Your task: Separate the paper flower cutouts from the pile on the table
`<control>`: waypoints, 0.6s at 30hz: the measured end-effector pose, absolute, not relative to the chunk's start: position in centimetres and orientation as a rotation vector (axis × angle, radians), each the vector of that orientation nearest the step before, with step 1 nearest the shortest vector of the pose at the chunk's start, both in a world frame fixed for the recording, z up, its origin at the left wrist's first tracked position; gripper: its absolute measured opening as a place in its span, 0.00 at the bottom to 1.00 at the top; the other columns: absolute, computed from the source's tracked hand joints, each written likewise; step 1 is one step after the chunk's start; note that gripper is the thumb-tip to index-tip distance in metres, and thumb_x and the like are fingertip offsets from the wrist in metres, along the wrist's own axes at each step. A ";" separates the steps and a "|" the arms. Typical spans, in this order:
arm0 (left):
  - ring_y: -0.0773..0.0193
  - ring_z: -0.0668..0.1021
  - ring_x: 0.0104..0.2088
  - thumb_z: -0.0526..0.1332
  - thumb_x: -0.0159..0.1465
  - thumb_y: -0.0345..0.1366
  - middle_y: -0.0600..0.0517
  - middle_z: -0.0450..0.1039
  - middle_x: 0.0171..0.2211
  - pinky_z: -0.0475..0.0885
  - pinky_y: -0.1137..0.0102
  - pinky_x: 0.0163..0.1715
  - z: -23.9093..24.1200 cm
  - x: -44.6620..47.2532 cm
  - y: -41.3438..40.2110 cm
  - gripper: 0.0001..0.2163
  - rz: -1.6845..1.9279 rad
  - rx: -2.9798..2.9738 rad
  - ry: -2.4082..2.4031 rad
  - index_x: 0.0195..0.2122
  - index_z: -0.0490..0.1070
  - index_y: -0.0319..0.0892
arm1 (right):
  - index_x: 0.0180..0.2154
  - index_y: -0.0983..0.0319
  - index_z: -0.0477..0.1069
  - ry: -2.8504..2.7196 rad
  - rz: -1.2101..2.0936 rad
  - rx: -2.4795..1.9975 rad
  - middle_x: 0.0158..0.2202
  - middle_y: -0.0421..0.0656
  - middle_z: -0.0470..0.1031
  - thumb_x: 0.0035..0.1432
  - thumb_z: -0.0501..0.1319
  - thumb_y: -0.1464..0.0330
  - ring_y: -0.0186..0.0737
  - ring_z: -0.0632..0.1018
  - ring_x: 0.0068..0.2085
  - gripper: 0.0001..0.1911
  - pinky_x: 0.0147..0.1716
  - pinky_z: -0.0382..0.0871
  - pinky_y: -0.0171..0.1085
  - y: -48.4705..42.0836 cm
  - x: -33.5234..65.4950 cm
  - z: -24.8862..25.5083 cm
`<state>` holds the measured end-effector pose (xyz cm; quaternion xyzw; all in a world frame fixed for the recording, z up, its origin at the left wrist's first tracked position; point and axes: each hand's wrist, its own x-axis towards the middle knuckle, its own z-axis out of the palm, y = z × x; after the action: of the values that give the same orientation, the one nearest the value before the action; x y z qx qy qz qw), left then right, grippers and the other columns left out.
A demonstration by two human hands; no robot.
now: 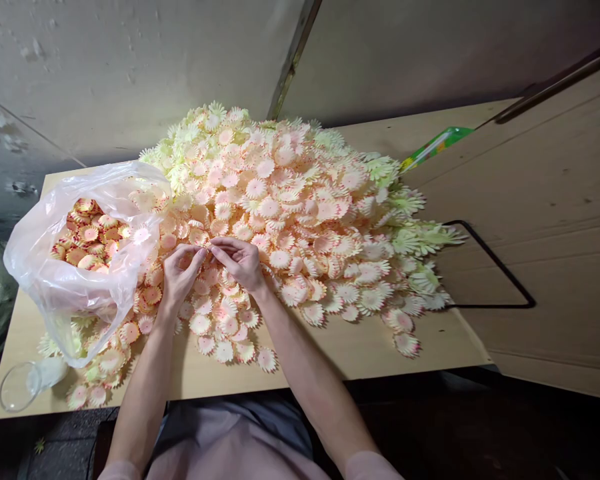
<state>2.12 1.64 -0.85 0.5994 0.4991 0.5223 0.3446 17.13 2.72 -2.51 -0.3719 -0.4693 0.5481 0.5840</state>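
My left hand (181, 272) and my right hand (241, 263) meet fingertip to fingertip over a large heap of artificial flower pieces (285, 200). Thumb and forefinger are pinched together on each hand; whatever lies between them is too small to make out. The pieces are round and frilled, cream to pale pink, many with pink-tipped edges. Longer yellow-green petal pieces (405, 240) show along the heap's right side and back. Left of my hands stands an open, clear plastic bag (75, 290), holding darker red-edged flower pieces (87, 237).
A drinking glass (20, 388) lies at the front left corner of the wooden table (375, 350). Brown cardboard (555, 220) stands at the right, with a black wire frame (500, 261) before it. A green packet (440, 143) sits behind the heap, near the wall (180, 67).
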 end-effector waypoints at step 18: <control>0.63 0.78 0.35 0.66 0.61 0.42 0.50 0.78 0.33 0.73 0.68 0.39 -0.8 2.2 1.6 0.09 1.367 1.572 1.289 0.33 0.77 0.41 | 0.39 0.59 0.79 -1.085 1.283 -0.893 0.35 0.41 0.83 0.49 0.71 0.60 0.38 0.83 0.35 0.15 0.36 0.82 0.38 2.7 17.2 -2.6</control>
<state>2.21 1.59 -0.82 0.6037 0.4951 0.5248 0.3391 17.21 2.67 -2.64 -0.3820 -0.4641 0.5492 0.5806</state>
